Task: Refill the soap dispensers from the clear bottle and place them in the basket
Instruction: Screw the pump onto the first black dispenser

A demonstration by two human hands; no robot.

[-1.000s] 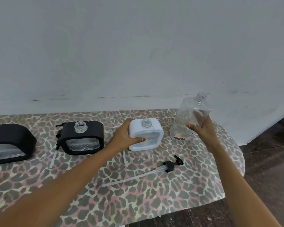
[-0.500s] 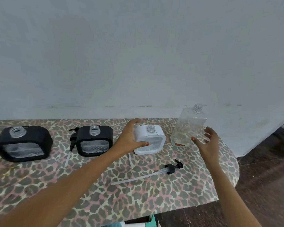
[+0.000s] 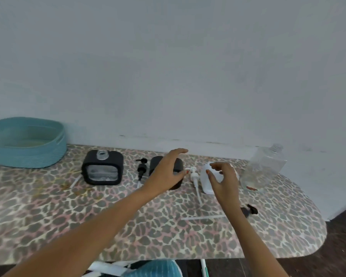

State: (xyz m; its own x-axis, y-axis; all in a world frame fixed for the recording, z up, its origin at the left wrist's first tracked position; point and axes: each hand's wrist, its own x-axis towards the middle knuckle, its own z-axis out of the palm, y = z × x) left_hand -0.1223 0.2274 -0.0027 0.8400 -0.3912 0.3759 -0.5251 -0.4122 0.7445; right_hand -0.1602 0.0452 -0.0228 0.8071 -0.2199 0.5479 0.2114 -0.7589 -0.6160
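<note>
Three dispensers stand along the table's far edge: one black dispenser, a second black dispenser and a white dispenser. The left hand is spread open over the second black dispenser. The right hand, loosely curled, grasps nothing. Three pumps lie loose. One clear bottle stands at the right end, and one basket at the far left corner.

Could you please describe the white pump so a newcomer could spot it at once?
On the leopard-print table, look right of the teal basket, past the first black dispenser. The white pump lies between the second black dispenser and the white dispenser. The other two pumps are black; only this one is white.
</note>
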